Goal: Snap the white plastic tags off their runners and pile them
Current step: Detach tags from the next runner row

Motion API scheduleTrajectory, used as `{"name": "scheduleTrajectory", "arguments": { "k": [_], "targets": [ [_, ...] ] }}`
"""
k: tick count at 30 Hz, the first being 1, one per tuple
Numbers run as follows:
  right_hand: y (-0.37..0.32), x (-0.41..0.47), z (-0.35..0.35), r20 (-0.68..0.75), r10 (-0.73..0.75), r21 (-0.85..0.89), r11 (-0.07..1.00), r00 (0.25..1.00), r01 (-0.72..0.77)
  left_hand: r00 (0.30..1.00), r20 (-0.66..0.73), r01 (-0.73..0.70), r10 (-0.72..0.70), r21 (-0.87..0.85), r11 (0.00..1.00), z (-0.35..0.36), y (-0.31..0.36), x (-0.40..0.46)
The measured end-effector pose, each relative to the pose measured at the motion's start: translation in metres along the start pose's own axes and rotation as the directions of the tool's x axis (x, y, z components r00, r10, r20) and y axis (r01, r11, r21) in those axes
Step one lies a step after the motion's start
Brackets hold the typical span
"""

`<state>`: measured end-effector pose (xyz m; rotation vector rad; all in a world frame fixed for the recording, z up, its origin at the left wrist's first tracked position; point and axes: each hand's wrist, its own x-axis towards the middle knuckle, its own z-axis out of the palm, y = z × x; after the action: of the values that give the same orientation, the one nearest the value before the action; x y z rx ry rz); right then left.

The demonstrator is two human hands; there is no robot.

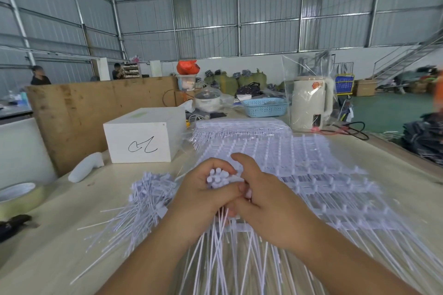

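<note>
My left hand (pixel 201 196) grips a bundle of white plastic tags (pixel 218 178), their round heads sticking up between thumb and fingers and their thin tails fanning down toward me. My right hand (pixel 266 201) curls against the same bundle from the right, thumb raised, fingers pinching at the tags below the heads. A loose pile of snapped-off tags (pixel 143 201) lies on the table to the left of my hands. Sheets of tags still on their runners (pixel 318 175) spread out behind and to the right of my hands.
A white box (pixel 141 139) with a scribble stands at the back left, a white handle-shaped object (pixel 84 170) beside it. A tape roll (pixel 19 196) sits at the left edge. A bagged stack of tag sheets (pixel 239 127), a blue basket (pixel 266 106) and a cream kettle (pixel 311 103) stand behind.
</note>
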<state>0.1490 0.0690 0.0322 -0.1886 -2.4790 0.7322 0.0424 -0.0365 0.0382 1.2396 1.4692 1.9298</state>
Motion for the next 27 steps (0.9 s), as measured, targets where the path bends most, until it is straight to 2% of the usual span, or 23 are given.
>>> {"name": "scheduleTrajectory", "arguments": {
  "k": [3,6,12,16,24,27],
  "targets": [
    [0.004,0.000,-0.007,-0.016,0.007,0.057,0.998,1.000,-0.007,0.993,-0.114,-0.032,0.032,0.001,0.999,-0.004,-0.001,0.001],
    [0.012,0.002,-0.014,-0.011,0.029,0.194,0.981,1.000,-0.027,0.974,-0.223,-0.039,0.043,0.021,0.999,-0.017,-0.005,0.006],
    [0.021,0.005,-0.014,0.020,0.034,0.040,0.999,0.999,-0.035,0.995,-0.096,0.032,-0.032,-0.006,0.999,-0.015,-0.004,0.006],
    [0.022,0.004,-0.012,0.026,0.051,0.084,0.995,0.998,-0.053,0.983,-0.185,0.021,-0.008,0.066,0.998,-0.012,-0.004,0.007],
    [0.006,0.006,0.000,-0.145,0.091,0.234,0.971,0.985,-0.055,0.960,-0.278,-0.021,-0.015,-0.125,0.992,-0.006,0.003,0.005],
    [0.001,0.006,0.004,-0.194,0.115,0.240,0.968,0.974,-0.067,0.949,-0.314,-0.041,-0.008,-0.148,0.988,-0.003,0.005,0.003]
  ]
}}
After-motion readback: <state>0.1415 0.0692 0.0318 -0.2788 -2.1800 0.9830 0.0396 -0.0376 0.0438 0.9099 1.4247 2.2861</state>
